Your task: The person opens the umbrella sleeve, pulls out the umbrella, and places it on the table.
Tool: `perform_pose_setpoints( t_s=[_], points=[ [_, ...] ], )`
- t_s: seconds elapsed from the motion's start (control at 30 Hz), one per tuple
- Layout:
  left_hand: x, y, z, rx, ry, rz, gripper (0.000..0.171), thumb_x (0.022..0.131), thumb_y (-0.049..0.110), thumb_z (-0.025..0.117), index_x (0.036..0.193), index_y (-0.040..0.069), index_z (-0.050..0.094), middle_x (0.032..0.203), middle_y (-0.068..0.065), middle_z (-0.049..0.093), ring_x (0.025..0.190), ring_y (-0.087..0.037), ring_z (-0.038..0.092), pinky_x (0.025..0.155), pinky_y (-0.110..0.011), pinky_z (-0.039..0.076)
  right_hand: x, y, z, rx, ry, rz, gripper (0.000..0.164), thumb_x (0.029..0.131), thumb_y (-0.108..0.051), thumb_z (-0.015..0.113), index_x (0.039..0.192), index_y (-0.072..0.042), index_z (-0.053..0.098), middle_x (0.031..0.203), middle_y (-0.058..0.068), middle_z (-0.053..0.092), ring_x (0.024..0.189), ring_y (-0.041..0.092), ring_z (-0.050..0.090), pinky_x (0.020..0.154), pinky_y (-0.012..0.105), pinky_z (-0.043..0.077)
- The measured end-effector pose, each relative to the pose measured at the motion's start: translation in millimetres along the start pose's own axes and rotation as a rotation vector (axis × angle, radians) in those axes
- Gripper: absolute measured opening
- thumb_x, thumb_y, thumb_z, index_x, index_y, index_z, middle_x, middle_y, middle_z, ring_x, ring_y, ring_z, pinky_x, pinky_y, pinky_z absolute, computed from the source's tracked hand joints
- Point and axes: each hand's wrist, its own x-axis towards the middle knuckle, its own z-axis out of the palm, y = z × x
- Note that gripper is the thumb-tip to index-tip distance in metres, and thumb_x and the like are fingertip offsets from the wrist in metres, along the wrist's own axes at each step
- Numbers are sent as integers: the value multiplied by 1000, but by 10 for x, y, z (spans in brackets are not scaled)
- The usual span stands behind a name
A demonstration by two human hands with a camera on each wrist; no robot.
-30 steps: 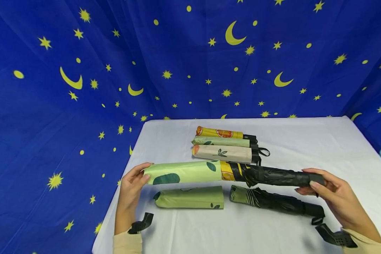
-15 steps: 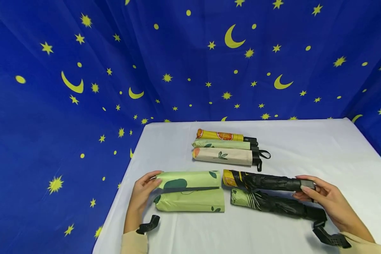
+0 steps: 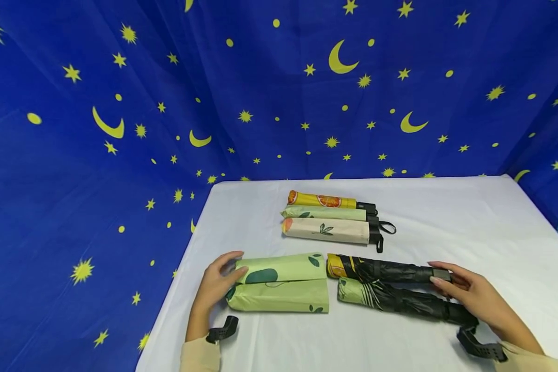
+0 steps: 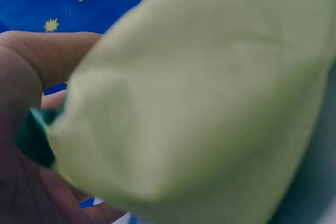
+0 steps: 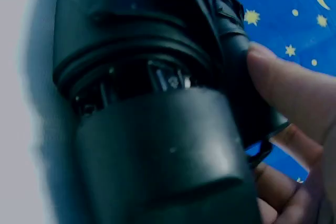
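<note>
My left hand (image 3: 216,281) is at the left end of a light green umbrella sleeve (image 3: 290,267) with a dark green patch, thumb on the near side and fingers on the far side. A second green sleeve (image 3: 279,297) lies right against it on the near side and fills the left wrist view. My right hand (image 3: 474,292) holds the handle (image 3: 442,275) of a folded black umbrella (image 3: 395,271) with a yellow orange-print end. Close in front lies another folded umbrella (image 3: 409,300), black with a green end; its dark handle (image 5: 163,156) looms in the right wrist view.
Farther back, three sleeved folding umbrellas lie side by side: a yellow one (image 3: 321,199) with orange slices, a pale green one (image 3: 335,212) and a beige one (image 3: 325,231). They rest on a white-covered table (image 3: 469,217), with a blue star-print curtain (image 3: 279,93) behind.
Both hands have come down toward the table, bringing the sleeve and the black umbrella beside the nearer pair. The umbrella's yellow end, earlier at the sleeve's mouth, now sits just right of it.
</note>
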Motion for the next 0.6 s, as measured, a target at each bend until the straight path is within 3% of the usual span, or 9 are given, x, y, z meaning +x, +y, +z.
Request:
perform_pose_setpoints(
  t_s=[0.13,0.23,0.4,0.5,0.6],
  points=[
    [27,119,0,64,10,-12,49,93,35,77,136,13,66,145,-7,57,140,-33,45,114,-56,35,-52,-105,-17,-191,46,-43,60,100,-46,64,147,-10,54,87,4,68,69,14,58,56,34,44],
    [89,258,6,77,-1,-3,48,95,37,75,137,15,65,147,-6,55,142,-32,43,115,-54,35,-59,-236,-65,-360,41,-88,58,99,-46,66,141,-6,60,88,4,70,70,16,61,58,39,49],
    [293,506,59,94,-41,102,46,98,34,72,138,14,64,144,-6,58,135,-30,50,113,-52,38,21,-489,-177,-593,-42,-147,59,97,-48,68,131,0,66,94,11,74,79,29,69,70,55,55],
    [453,633,141,112,-72,141,44,99,32,71,138,15,64,141,-6,60,131,-30,54,110,-52,41,122,-696,-195,-659,-36,-189,58,95,-46,70,130,0,67,101,16,75,86,37,70,76,62,53],
    [626,738,278,131,-115,120,43,99,30,71,138,15,64,140,-6,61,128,-31,57,109,-50,44,288,-901,-142,-657,0,-242,56,96,-43,71,132,-1,66,105,21,73,92,42,69,79,63,52]
  ],
)
